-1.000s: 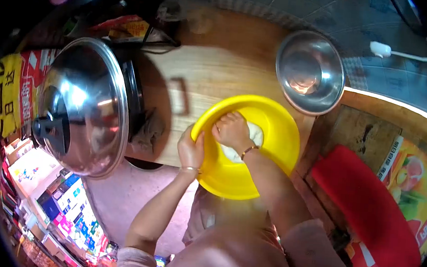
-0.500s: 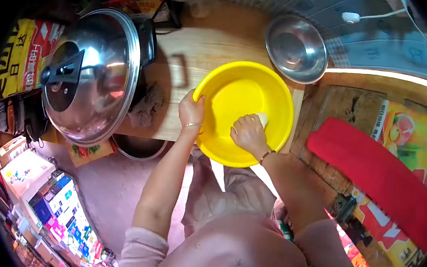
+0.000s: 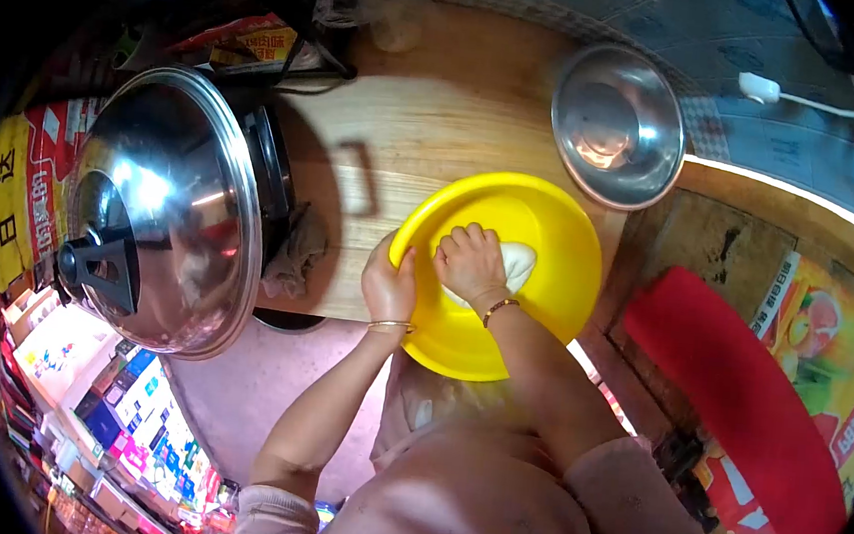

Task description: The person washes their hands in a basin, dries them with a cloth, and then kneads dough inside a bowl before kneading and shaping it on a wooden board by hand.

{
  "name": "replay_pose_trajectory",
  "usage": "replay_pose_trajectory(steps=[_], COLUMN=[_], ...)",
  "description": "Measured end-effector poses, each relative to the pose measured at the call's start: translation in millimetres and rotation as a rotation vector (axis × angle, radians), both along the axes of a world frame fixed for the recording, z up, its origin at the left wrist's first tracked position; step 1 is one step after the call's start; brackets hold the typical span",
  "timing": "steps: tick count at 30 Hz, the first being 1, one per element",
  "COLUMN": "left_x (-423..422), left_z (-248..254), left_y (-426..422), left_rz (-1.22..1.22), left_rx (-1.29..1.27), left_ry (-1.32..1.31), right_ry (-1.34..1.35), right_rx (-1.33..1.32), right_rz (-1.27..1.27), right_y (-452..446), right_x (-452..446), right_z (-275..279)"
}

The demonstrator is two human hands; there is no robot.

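Note:
A yellow plastic basin point(image 3: 556, 312) stands at the near edge of the wooden table. My left hand point(image 3: 389, 286) grips its left rim, thumb inside the wall and the fingers mostly hidden outside. Inside the basin lies a smooth white lump of dough point(image 3: 519, 263). My right hand point(image 3: 472, 263) is closed with curled fingers, pressing down on the dough, which shows on the right of the knuckles and below them. The underside of that hand is hidden.
Left of the basin stands a large pot with a shiny domed lid point(image 3: 174, 237). A steel bowl point(image 3: 619, 127) sits behind on the right of the wooden tabletop point(image 3: 424, 116). A red padded piece point(image 3: 728, 391) lies at the right, over printed packaging.
The right hand has moved from the basin's lower right toward its middle left, and more dough shows. The left hand keeps its hold on the rim. The whole view has shifted a little.

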State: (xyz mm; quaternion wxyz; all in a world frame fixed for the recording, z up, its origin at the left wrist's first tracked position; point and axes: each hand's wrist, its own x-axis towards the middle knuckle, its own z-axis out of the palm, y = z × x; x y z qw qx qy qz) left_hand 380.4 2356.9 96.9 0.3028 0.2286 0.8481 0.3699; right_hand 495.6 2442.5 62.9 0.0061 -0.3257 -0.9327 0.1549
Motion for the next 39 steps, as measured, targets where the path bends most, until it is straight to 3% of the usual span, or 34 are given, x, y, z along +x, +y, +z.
replay_pose_trajectory(steps=[10, 14, 16, 17, 18, 20, 21, 22, 24, 25, 28, 39], left_x=[-2, -2, 1, 1, 1, 0, 1, 0, -1, 0, -4, -4], left_z=[-2, 3, -2, 0, 2, 3, 4, 4, 1, -4, -5, -3], left_y=[3, -1, 0, 1, 1, 3, 3, 3, -2, -5, 0, -2], left_rz=[-0.019, -0.039, 0.007, 0.009, 0.007, 0.002, 0.007, 0.001, -0.008, -0.029, -0.041, -0.039], left_rx=[0.087, 0.038, 0.020, 0.061, 0.075, 0.068, 0.073, 0.049, 0.016, 0.032, 0.062, 0.052], left_ry=[0.072, 0.102, 0.143, 0.114, 0.114, 0.073, 0.071, 0.075, 0.085, 0.101, 0.086, 0.070], right_ry=[0.206, 0.198, -0.041, -0.168, -0.175, 0.080, 0.286, 0.287, 0.212, 0.060, 0.047, 0.181], right_rx=[-0.052, -0.155, -0.209, -0.205, -0.192, -0.217, -0.185, -0.181, 0.260, 0.163, 0.099, 0.063], right_rz=[0.028, 0.251, 0.829, 0.993, 0.989, 0.535, 0.101, 0.105, -0.226, -0.190, -0.125, 0.055], right_y=[15, 6, -7, -8, -6, 0, 6, 8, 7, 6, 15, 36], right_x=[-19, -1, 18, 19, 19, 14, 14, 15, 14, 15, 8, -12], right_z=[-16, -8, -1, 12, 24, 44, 49, 40, 13, 4, -10, -28])
